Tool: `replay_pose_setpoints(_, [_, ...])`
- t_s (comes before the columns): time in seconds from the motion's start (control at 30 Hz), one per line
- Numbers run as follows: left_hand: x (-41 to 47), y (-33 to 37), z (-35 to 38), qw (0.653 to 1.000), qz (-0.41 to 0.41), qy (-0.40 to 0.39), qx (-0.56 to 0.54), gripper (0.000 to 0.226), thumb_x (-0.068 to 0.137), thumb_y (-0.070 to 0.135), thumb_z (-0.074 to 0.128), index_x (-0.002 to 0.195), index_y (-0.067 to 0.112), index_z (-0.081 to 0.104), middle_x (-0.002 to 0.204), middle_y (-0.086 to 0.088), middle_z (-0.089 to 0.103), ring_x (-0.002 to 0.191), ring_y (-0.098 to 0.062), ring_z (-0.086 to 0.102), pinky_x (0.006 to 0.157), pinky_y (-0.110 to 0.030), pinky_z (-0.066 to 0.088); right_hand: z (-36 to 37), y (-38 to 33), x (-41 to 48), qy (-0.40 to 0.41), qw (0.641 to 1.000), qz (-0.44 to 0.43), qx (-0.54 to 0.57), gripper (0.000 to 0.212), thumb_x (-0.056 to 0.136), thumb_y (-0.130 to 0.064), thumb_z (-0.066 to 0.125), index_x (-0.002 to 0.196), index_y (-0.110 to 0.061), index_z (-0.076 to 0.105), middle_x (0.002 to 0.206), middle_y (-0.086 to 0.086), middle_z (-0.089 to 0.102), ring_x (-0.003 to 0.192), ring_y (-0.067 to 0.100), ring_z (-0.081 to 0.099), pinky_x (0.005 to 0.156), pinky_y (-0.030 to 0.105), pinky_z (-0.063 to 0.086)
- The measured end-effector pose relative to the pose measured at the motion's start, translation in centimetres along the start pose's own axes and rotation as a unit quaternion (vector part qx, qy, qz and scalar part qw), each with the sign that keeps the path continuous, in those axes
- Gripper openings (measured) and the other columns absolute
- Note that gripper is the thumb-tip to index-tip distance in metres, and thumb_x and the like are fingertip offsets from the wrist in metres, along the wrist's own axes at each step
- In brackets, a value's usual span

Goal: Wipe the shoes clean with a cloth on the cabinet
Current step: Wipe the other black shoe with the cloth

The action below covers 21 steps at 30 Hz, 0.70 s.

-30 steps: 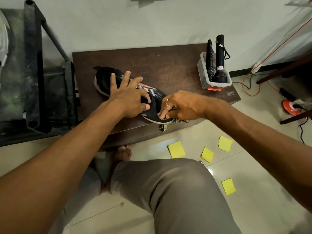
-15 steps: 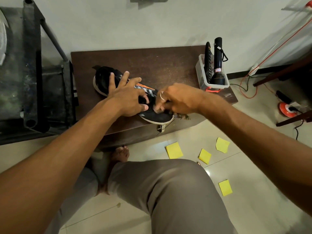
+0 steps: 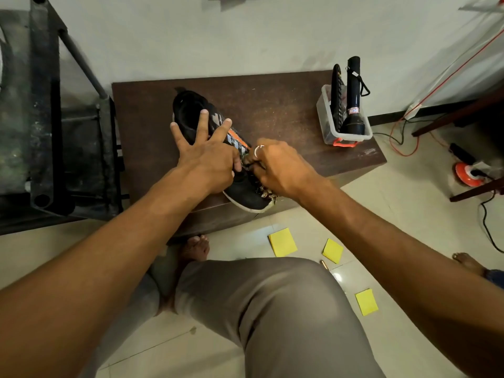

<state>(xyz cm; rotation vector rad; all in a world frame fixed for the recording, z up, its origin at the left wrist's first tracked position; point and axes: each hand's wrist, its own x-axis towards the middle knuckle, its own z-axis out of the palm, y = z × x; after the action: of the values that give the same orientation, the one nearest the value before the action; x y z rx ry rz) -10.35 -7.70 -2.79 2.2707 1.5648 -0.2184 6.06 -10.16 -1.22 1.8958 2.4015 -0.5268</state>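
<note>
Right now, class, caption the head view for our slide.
Left hand steadies a black sneaker on the cabinet while the right hand presses a cloth against its side.

a lived-in room of a home: a low dark brown wooden cabinet [image 3: 272, 105] stands against a plain white wall [image 3: 245, 36] on a glossy cream tiled floor [image 3: 409, 227]. it bears a clear plastic tub [image 3: 324, 118] holding a black torch [image 3: 353, 105] and a black remote control [image 3: 337, 99]. square yellow paper notes [image 3: 282, 242] lie beside a bare foot [image 3: 195, 248].

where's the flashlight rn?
Head view, right side: the flashlight stands head-down in the clear plastic tub near the right edge of the cabinet, beside a black remote, well right of the shoe.
</note>
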Motion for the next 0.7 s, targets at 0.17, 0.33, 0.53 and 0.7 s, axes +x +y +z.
replay_pose_setpoints(0.17, [0.2,-0.7,-0.1,0.998,-0.001,-0.026,-0.064,0.022,0.089,0.023,0.070,0.091,0.045,0.065,0.170,0.013,-0.009,0.150,-0.027,-0.033,0.111,-0.075,-0.015,-1.6,-0.3,-1.2,-0.143,0.987,0.008,-0.067,0.023,0.092,-0.019,0.065,0.109,-0.023,0.079,0.107,0.005,0.075,0.093,0.028,0.069,0.085,0.039,0.058])
replay_pose_setpoints(0.33, [0.0,-1.0,-0.1,0.996,0.014,-0.044,-0.076,0.023,0.079,0.056,0.078,0.090,0.042,0.064,0.170,0.011,-0.012,0.149,-0.026,-0.036,0.111,-0.071,-0.018,-2.0,0.5,-0.1,-0.005,1.000,-0.013,-0.013,0.015,0.098,-0.021,0.064,0.107,-0.018,0.076,0.102,0.000,0.065,0.092,0.019,0.063,0.074,0.029,0.045])
replay_pose_setpoints(0.53, [-0.3,-0.6,0.2,0.998,0.017,-0.015,-0.063,0.029,0.074,0.056,0.083,0.091,0.040,0.066,0.170,0.008,-0.009,0.150,-0.028,-0.033,0.112,-0.070,-0.016,0.5,0.7,-1.0,-0.045,0.998,0.030,-0.034,0.022,0.094,-0.020,0.066,0.114,-0.016,0.073,0.110,0.005,0.067,0.093,0.027,0.067,0.073,0.033,0.051])
replay_pose_setpoints(0.7, [-0.2,-0.6,0.3,0.998,0.023,-0.017,-0.054,0.037,0.069,0.059,0.084,0.090,0.041,0.060,0.170,0.007,-0.011,0.149,-0.030,-0.035,0.112,-0.071,-0.017,0.6,1.3,-1.9,-0.002,0.998,-0.030,-0.046,0.019,0.099,-0.021,0.062,0.113,-0.016,0.075,0.113,0.005,0.064,0.094,0.024,0.065,0.075,0.037,0.055])
